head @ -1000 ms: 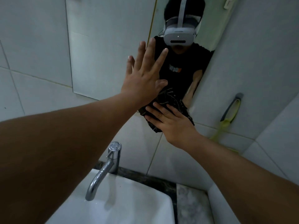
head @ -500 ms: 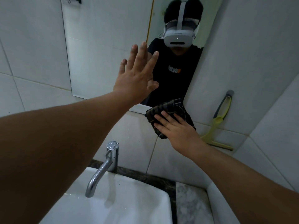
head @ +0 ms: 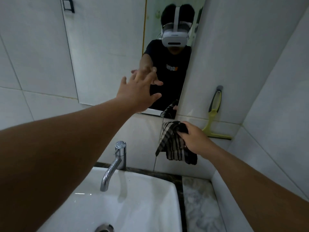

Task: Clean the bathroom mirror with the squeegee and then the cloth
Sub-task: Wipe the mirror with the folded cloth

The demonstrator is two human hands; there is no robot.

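Note:
The bathroom mirror (head: pixel 107 52) hangs on the white tiled wall above the sink. My left hand (head: pixel 138 91) is stretched toward its lower part with fingers spread, holding nothing; whether it touches the glass I cannot tell. My right hand (head: pixel 194 138) grips a dark striped cloth (head: pixel 173 144), which dangles below the mirror's lower right corner, off the glass. A yellow-green squeegee (head: pixel 214 118) with a grey handle end leans against the wall tiles to the right, untouched.
A white sink (head: pixel 133 203) with a chrome tap (head: pixel 115 163) sits directly below. A marble ledge (head: pixel 199 203) lies right of the sink. A side wall (head: pixel 275 97) closes in on the right. A black bracket (head: pixel 68 5) shows at the top left.
My right hand has pulled the cloth down off the mirror's lower edge and now holds it bunched and hanging. My left hand has dropped lower on the mirror and tilted forward.

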